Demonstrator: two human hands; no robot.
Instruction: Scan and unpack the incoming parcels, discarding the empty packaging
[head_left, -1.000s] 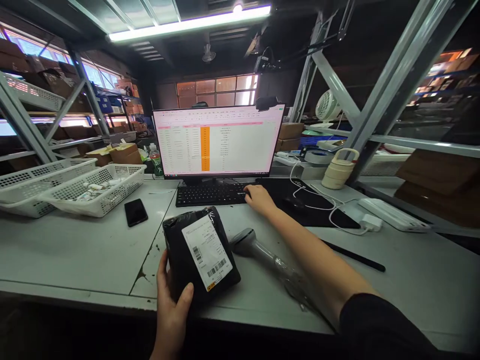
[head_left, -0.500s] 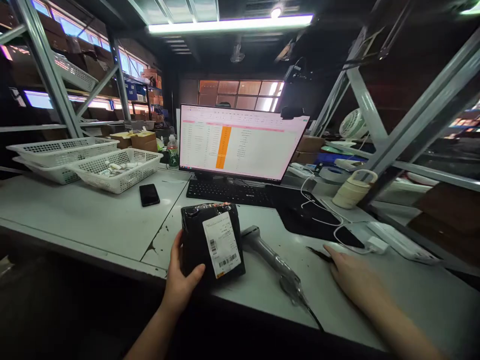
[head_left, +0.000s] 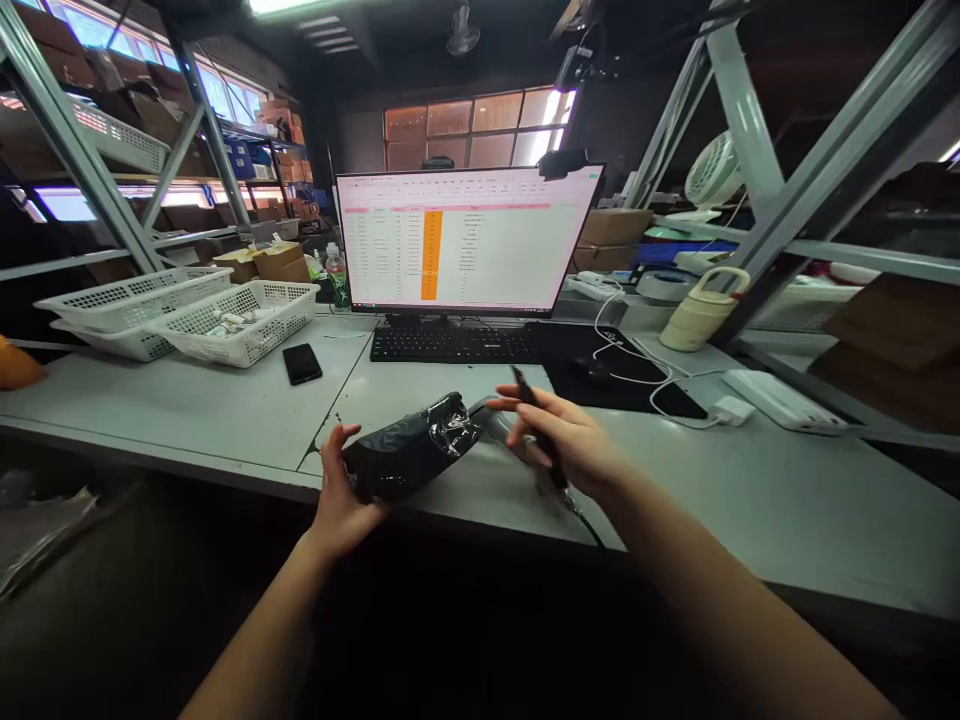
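My left hand [head_left: 339, 497] grips the near end of a black plastic parcel [head_left: 411, 456] and holds it tilted flat over the table's front edge; its label no longer faces me. My right hand [head_left: 564, 441] is closed on a thin black pen [head_left: 537, 424], just right of the parcel's far end. A grey barcode scanner [head_left: 498, 418] lies on the table between the parcel and my right hand, mostly hidden behind them.
Behind stand a monitor [head_left: 465, 240] with a spreadsheet, a black keyboard [head_left: 450, 343] and a mouse on a dark mat [head_left: 615, 382]. A phone [head_left: 302, 363] and white baskets [head_left: 238, 318] sit at the left; a cream lidded container [head_left: 697, 315] and a white power strip [head_left: 784, 400] at the right.
My right hand left the keyboard, went to the black pen on the table and now holds it near the parcel. My left hand turned the parcel so its label faces away.
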